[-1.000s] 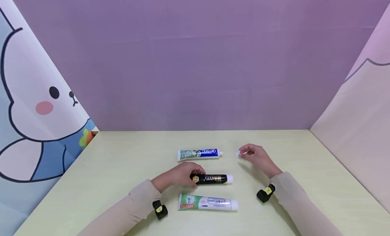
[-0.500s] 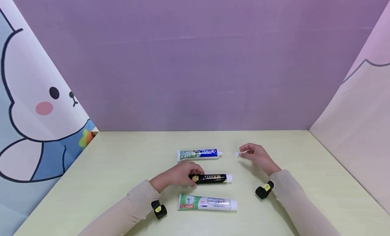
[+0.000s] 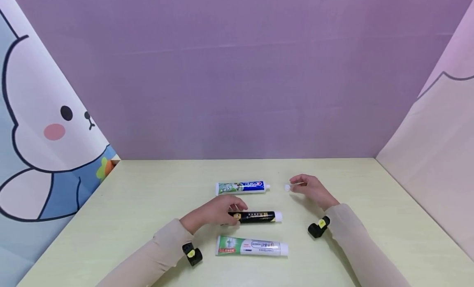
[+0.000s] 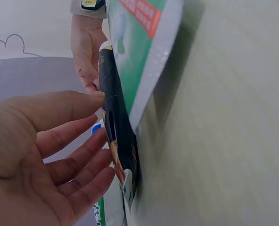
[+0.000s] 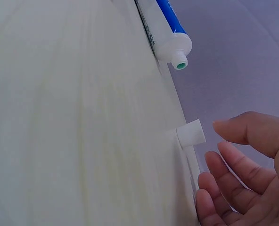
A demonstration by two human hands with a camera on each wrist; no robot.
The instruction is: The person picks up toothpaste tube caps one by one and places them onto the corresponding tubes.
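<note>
White cap (smooth, stubby cylinder) just beside right hand

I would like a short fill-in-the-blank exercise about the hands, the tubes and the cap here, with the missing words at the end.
The middle tube, nearest to the left hand, is mostly ____.
The loose cap near the right hand is ____ in colour.
The far tube has ____ cap on its nozzle.
In all, ____ tubes lie on the table.

Missing words: black; white; no; three.
</note>
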